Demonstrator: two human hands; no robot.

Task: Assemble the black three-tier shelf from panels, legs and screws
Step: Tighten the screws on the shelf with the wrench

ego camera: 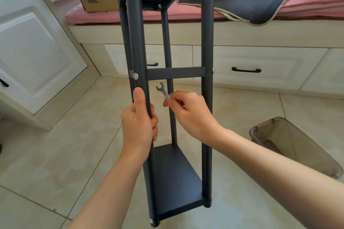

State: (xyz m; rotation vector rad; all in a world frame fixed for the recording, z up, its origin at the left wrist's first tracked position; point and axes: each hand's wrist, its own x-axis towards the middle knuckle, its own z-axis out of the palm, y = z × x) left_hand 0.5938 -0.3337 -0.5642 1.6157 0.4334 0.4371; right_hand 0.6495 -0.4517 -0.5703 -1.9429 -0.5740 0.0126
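Holding shelf frame, wrench in hand

Left hand point(138, 122) grips the front-left leg point(141, 46) of the black shelf point(176, 178), which stands on the tiled floor point(55, 154). Right hand point(189, 115) pinches a small wrench point(163, 90) just below the middle panel point(175, 73), near its left screw point(135, 75).

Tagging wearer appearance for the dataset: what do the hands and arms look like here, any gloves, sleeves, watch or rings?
Both arms are bare from the frame edge to the wrist, with no sleeves in view. The left hand and right hand wear no gloves. No watch, bracelet or ring shows on either. No markings visible. Nails look short and unpainted on the left thumb.
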